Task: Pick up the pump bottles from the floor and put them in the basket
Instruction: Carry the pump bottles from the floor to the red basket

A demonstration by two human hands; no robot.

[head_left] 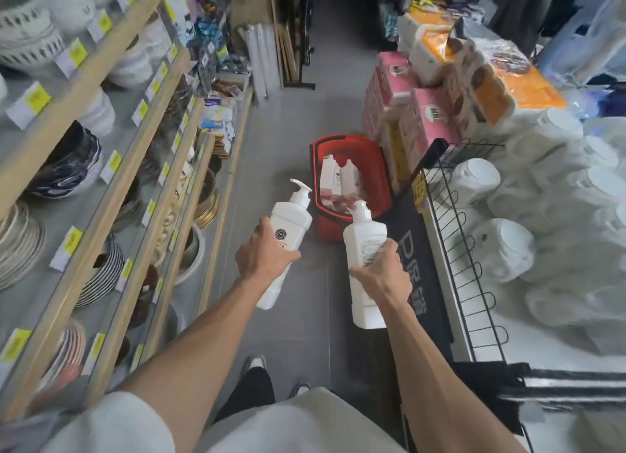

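on floor [277, 141] ahead: basket [381, 168], bottles [338, 178] in it | paper packs [423, 114] behind basket | nearer: left bottle [291, 219] beside right bottle [364, 232] | left: shelves [135, 141] | right: wire rack [440, 151]

Open floor [271, 141] left of basket [379, 158].

Bright, even light; shadows on the floor [288, 131] soft. Wide-angle warp bends shelves [101, 90] at left & wire rack [454, 249] at right. Edges smeared w/ blur, white bowls [542, 181] washed out; pump bottles [291, 225] near centre sharper.
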